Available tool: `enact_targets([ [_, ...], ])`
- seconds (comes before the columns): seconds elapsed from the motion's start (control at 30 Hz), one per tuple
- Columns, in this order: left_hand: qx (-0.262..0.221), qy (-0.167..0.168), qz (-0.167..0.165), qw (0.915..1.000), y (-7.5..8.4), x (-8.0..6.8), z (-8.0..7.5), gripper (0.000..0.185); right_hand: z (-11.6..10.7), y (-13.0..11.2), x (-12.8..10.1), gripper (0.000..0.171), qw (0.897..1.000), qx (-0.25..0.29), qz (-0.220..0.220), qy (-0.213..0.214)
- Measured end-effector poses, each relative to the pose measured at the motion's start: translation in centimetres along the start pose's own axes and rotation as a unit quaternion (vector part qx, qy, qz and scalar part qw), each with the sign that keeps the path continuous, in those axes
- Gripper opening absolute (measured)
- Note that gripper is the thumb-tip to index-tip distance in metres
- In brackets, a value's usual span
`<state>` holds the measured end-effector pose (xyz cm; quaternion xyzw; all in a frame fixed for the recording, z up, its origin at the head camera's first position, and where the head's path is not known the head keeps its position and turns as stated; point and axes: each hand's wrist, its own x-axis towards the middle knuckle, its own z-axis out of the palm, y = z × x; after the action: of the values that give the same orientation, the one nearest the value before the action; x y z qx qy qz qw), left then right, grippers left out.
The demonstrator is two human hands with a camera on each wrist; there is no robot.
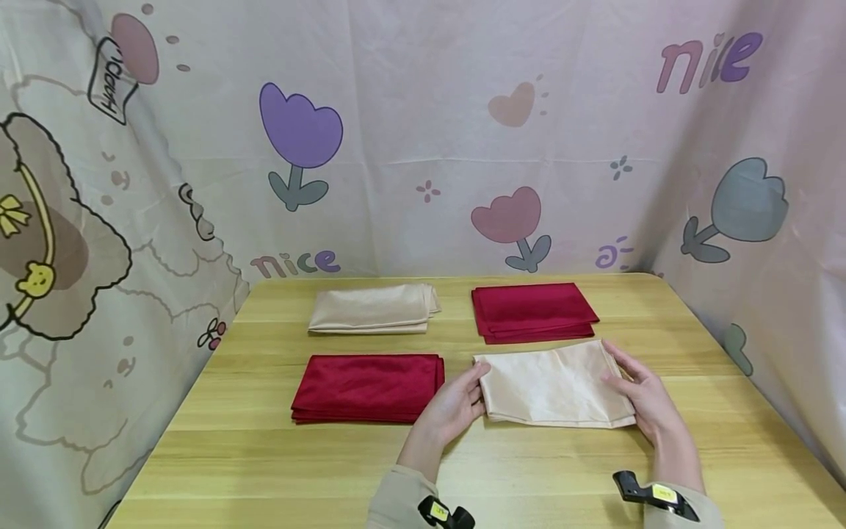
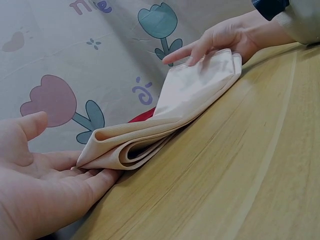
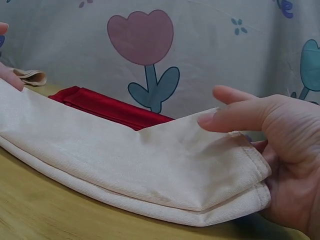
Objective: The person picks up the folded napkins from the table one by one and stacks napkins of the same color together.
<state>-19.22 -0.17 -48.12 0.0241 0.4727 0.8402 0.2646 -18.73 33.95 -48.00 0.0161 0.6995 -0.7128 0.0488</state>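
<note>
While a folded beige cloth [image 1: 555, 386] lies flat on the wooden table [image 1: 264, 470], the person's left hand [image 1: 452, 408] touches its left edge with relaxed, straight fingers, and the right hand [image 1: 644, 400] holds its right edge, thumb on top. Beside it lies a folded red cloth [image 1: 368, 387]; behind it, another red cloth [image 1: 532, 311].

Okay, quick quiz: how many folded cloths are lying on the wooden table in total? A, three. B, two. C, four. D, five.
C: the head view shows two red cloths and two beige ones, a far beige cloth and the near beige cloth between the left hand and right hand.
</note>
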Motion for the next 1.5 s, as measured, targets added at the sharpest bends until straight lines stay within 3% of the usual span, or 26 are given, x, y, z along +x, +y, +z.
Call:
enact_targets([
  [0.2, 0.002, 0.001, -0.002, 1.0000, 0.0, -0.1, 0.0, 0.063, 0.2, -0.1, -0.1, 0.058, 0.995, -0.093, 0.026, 0.012],
  [0.43, 0.018, 0.000, 0.005, 0.9998, -0.3, 0.3, 0.1, 0.056, 0.4, 0.1, 0.1, 0.054, 0.986, -0.167, 0.001, 0.024],
  [0.6, 0.077, -0.007, 0.020, 0.9968, -0.6, 0.7, 0.3, 0.057, 0.6, 0.4, 0.2, 0.054, 0.973, -0.226, -0.015, 0.046],
  [0.73, 0.157, 0.012, 0.032, 0.9870, -0.8, 0.5, 0.6, 0.057, 0.9, 0.4, 0.3, 0.052, 0.968, -0.243, -0.008, 0.060],
  [0.83, 0.235, 0.044, 0.053, 0.9696, -1.0, 0.5, 0.8, 0.054, 1.2, 0.4, 0.3, 0.054, 0.970, -0.238, 0.002, 0.060],
  [1.03, 0.385, 0.090, 0.123, 0.9100, -1.6, 1.1, 0.9, 0.049, 1.5, 0.3, 0.6, 0.056, 0.971, -0.231, 0.010, 0.056],
  [1.17, 0.441, 0.105, 0.165, 0.8761, -1.9, 1.3, 0.9, 0.048, 1.7, 0.1, 0.6, 0.056, 0.972, -0.226, 0.015, 0.056],
  [1.3, 0.470, 0.122, 0.195, 0.8521, -2.2, 1.3, 1.0, 0.047, 1.8, 0.1, 0.5, 0.055, 0.973, -0.224, 0.014, 0.054],
  [1.5, 0.499, 0.132, 0.222, 0.8274, -2.1, 0.8, 1.2, 0.044, 1.7, 0.0, 0.3, 0.054, 0.968, -0.243, 0.007, 0.062],
])
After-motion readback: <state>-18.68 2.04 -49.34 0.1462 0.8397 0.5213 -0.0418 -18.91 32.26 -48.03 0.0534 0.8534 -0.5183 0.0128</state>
